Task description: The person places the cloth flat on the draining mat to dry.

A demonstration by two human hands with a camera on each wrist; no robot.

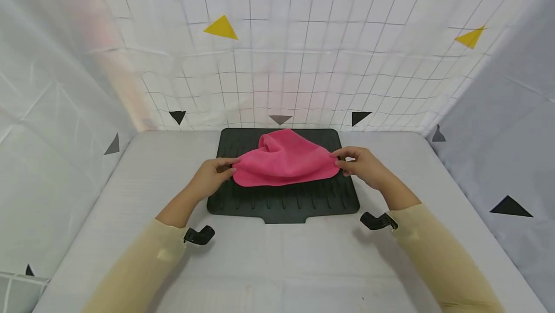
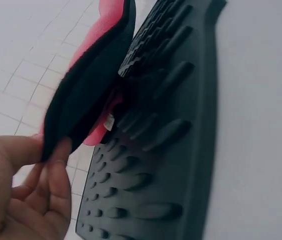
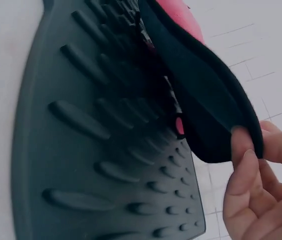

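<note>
A pink cloth with a dark underside is spread between both hands over the black ridged mat. At its left corner, my left hand pinches the edge between thumb and fingers. My right hand does the same at the right corner. Both wrist views show the cloth's near edge raised above the mat's ridges. A fold stands up at its back, and a small white tag shows beneath it in the left wrist view.
The mat lies on a white-covered table, its front tab toward me. Behind it hangs a white gridded curtain with yellow and black triangles. Pale sheets close off both sides. Small black wrist cameras project from both cuffs.
</note>
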